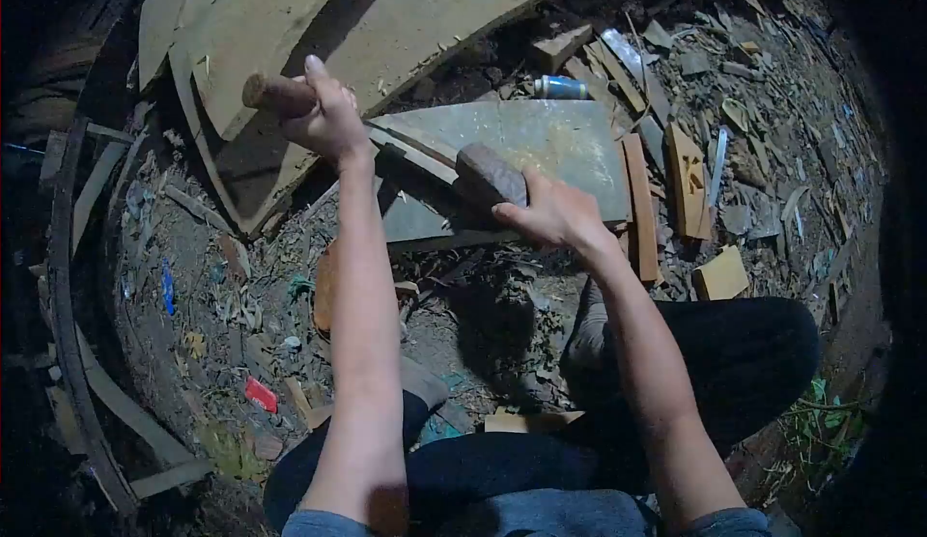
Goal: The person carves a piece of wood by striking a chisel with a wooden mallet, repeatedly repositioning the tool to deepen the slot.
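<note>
My left hand (330, 117) is closed round a short, thick wooden handle (280, 96) whose blunt end points left, above the edge of a large curved board. What lies beyond the grip is hidden. My right hand (552, 211) grips a dark, rounded block (490, 178) at its right end. The block is over a flat grey slab (560, 141) on the ground. A narrow pale strip of wood (415, 154) runs across the slab between my hands, up to the block.
Large curved boards (425, 15) fill the top. Right of the slab lie a reddish wood strip (639, 209), a carved wood piece (688, 184) and a yellowish block (721, 274). A can (562, 88) lies behind the slab. Chips and scraps cover the ground.
</note>
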A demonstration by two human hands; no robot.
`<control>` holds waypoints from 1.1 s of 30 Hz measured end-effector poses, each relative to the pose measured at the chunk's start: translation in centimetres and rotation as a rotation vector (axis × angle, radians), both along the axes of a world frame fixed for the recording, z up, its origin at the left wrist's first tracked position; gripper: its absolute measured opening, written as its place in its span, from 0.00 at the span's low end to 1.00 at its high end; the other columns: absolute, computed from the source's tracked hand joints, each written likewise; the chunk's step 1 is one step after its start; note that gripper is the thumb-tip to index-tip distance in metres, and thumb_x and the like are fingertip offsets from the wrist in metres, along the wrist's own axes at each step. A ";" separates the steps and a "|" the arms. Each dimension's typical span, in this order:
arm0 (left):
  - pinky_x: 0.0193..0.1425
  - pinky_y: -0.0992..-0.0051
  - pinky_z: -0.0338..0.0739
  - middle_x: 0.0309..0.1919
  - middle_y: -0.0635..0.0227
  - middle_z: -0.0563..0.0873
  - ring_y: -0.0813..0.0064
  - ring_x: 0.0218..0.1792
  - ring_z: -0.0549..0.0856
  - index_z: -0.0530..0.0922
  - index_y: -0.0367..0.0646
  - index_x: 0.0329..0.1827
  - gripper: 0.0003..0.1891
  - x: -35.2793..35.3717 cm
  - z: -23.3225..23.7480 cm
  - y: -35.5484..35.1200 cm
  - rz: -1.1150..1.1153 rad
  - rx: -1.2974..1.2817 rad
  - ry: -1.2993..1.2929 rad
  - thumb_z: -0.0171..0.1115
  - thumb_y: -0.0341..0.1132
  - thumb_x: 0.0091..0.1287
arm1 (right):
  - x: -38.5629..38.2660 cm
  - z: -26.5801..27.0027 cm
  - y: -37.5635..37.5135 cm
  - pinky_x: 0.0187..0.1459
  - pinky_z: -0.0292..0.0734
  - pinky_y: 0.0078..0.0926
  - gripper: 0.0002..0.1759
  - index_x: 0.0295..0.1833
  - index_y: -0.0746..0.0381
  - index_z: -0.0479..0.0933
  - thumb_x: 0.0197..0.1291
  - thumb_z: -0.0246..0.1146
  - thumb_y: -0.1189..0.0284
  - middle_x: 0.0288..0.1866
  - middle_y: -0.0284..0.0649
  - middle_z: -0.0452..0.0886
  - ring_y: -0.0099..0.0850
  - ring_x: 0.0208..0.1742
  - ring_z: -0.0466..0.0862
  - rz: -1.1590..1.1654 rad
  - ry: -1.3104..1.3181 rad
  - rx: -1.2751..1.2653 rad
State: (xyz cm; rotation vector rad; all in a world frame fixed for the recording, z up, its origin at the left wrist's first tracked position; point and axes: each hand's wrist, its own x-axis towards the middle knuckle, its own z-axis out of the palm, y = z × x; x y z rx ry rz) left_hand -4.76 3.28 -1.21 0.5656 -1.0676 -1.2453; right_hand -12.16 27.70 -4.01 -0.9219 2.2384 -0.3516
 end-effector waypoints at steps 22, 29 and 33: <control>0.32 0.67 0.76 0.23 0.61 0.85 0.69 0.26 0.85 0.78 0.36 0.25 0.18 -2.5 -1.5 1.0 0.389 -0.329 -0.334 0.71 0.42 0.61 | 0.1 -1.7 0.2 0.52 0.77 0.46 0.42 0.63 0.63 0.69 0.53 0.59 0.41 0.47 0.57 0.84 0.52 0.50 0.84 -0.054 0.035 -0.102; 0.37 0.66 0.77 0.26 0.58 0.86 0.66 0.29 0.86 0.79 0.37 0.31 0.14 -2.6 -3.4 -0.5 0.331 -0.280 -0.393 0.71 0.40 0.61 | 1.4 8.1 -2.6 0.41 0.77 0.48 0.37 0.56 0.65 0.70 0.52 0.63 0.45 0.33 0.58 0.83 0.55 0.37 0.85 -0.163 0.110 -0.710; 0.40 0.66 0.78 0.29 0.58 0.87 0.63 0.31 0.86 0.80 0.36 0.35 0.12 -2.6 -3.7 0.0 0.301 -0.385 -0.260 0.70 0.36 0.58 | 3.2 15.2 -6.8 0.37 0.78 0.52 0.36 0.54 0.65 0.70 0.51 0.64 0.46 0.29 0.59 0.82 0.57 0.32 0.84 -0.066 0.375 -1.003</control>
